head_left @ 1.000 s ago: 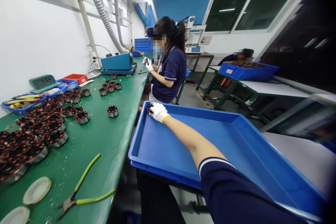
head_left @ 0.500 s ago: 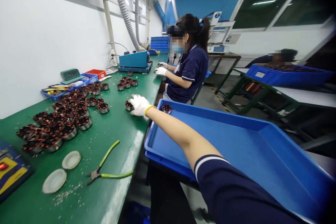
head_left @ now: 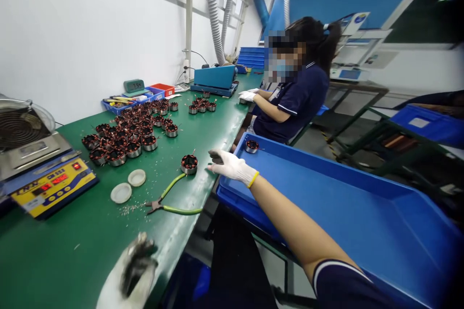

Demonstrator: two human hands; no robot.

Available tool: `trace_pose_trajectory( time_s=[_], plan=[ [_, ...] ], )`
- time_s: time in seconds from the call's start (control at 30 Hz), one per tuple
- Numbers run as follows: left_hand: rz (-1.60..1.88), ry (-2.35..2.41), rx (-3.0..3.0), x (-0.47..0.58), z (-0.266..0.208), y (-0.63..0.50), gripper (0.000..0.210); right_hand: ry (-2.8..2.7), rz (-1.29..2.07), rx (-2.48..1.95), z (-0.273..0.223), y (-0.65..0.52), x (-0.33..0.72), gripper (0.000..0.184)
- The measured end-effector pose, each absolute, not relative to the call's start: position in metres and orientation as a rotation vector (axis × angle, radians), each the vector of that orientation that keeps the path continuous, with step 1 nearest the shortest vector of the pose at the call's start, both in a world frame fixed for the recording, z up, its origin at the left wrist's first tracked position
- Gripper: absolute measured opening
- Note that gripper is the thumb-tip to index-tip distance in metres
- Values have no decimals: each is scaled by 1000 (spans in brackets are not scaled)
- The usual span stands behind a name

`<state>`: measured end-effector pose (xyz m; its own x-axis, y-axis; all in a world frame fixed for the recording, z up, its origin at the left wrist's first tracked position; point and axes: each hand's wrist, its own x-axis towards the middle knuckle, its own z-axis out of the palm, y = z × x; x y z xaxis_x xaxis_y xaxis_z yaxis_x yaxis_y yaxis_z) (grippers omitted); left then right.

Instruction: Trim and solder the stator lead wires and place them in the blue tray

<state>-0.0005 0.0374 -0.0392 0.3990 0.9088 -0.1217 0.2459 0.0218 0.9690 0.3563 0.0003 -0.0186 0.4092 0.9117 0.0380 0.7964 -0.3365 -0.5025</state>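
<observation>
My right hand (head_left: 234,166), in a white glove with a yellow cuff, hovers at the table's edge with its fingers apart and nothing in them. Just left of it, apart from the fingers, a copper-wound motor stator (head_left: 189,164) sits upright on the green table. Green-handled cutting pliers (head_left: 155,205) lie spread beside it, one handle end close to the stator. Low in the view is my left hand (head_left: 128,273), its gloved fingers loosely bent, a gap between thumb and fingers, and its palm stained dark. Nothing shows in that hand.
Many stators (head_left: 132,135) crowd the table's left. Two round white lids (head_left: 121,193) lie near scattered clippings. A yellow-fronted soldering station (head_left: 54,186) stands at left. A blue tray (head_left: 319,169) on the right holds one stator (head_left: 251,146). A co-worker (head_left: 297,82) sits farther along.
The view has swung left. My right hand has let go of the stator, which now stands nearer, by the pliers. My left hand has come into view at the bottom.
</observation>
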Motion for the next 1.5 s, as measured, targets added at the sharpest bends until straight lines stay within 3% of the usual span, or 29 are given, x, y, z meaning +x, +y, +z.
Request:
trace_pose_trajectory(
  time_s=[0.17, 0.27, 0.43, 0.6, 0.77, 0.8, 0.93, 1.0, 1.07, 1.2, 1.33, 1.43, 1.5],
  plan=[
    [702, 933, 2435, 92, 15, 80, 60, -1400, 165, -2158, -42, -7, 322, 43],
    [534, 1006, 2522, 161, 34, 100, 64, -1387, 108, -2160, -43, -3, 314, 42],
    [264, 979, 2550, 206, 33, 107, 33, -1455, 53, -2150, -46, 1, 319, 40],
    [402, 894, 2508, 156, 55, 117, 36, -1501, 79, -2121, -42, -5, 321, 55],
    [535, 864, 2387, 55, 71, 112, 37, -1619, 137, -2019, -36, -22, 275, 91],
    [548, 886, 2329, 36, 69, 107, 39, -1665, 128, -2012, -37, -24, 262, 91],
    [465, 1190, 2184, -21, 41, 84, 54, -1694, 88, -2091, -40, -28, 231, 49],
    [444, 1200, 2146, -35, 23, 76, 63, -1652, 95, -2114, -39, -27, 225, 40],
    [461, 1141, 2152, -43, 9, 70, 66, -1626, 70, -2074, -36, -26, 214, 49],
    [497, 952, 2290, -43, 7, 53, 58, -1706, 278, -1695, -20, -30, 168, 102],
    [507, 901, 2298, -44, 27, 40, 53, -1789, 807, -1501, -2, -29, 125, 98],
    [492, 844, 2246, -53, 36, 43, 53, -1719, 937, -1448, 4, -23, 113, 107],
    [467, 822, 2195, -62, 38, 54, 70, -1691, 913, -1406, 3, -18, 111, 103]
  ],
)
